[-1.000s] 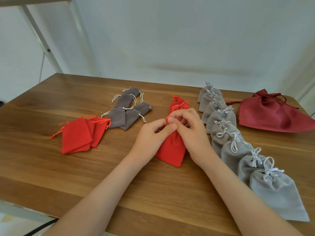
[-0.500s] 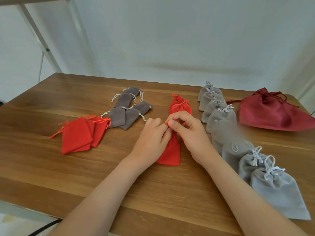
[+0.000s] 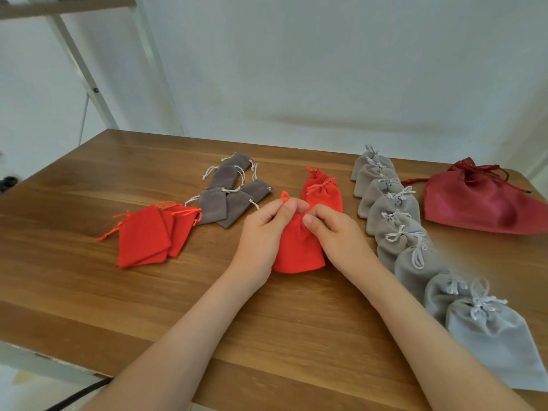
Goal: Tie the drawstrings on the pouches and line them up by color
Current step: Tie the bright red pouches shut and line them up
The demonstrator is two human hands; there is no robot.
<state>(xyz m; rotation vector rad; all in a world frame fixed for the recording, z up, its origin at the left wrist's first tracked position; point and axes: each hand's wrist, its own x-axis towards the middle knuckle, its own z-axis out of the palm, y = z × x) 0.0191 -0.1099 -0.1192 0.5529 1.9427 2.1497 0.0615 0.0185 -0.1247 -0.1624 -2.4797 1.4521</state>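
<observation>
While both forearms reach in from the near edge of the worktop [image 3: 89, 292], the two hands meet over one red pouch [image 3: 296, 250] lying at its middle. The left hand [image 3: 267, 229] has its fingers curled, thumb and forefinger pinching the pouch's drawstring [image 3: 285, 196], a small red loop of which stands up above the fingertips. The right hand [image 3: 335, 232], fingers curled too, pinches at the gathered mouth of the same pouch, its thumb close to the left thumb. Just beyond this pouch lie tied red pouches [image 3: 323, 191]. To its right runs a line of tied light grey pouches [image 3: 394, 209], with a large dark red bag [image 3: 474, 203] further right. To its left sits a heap of darker grey pouches [image 3: 225, 197], and further left a pile of flat red pouches [image 3: 145, 235], strings loose.
</observation>
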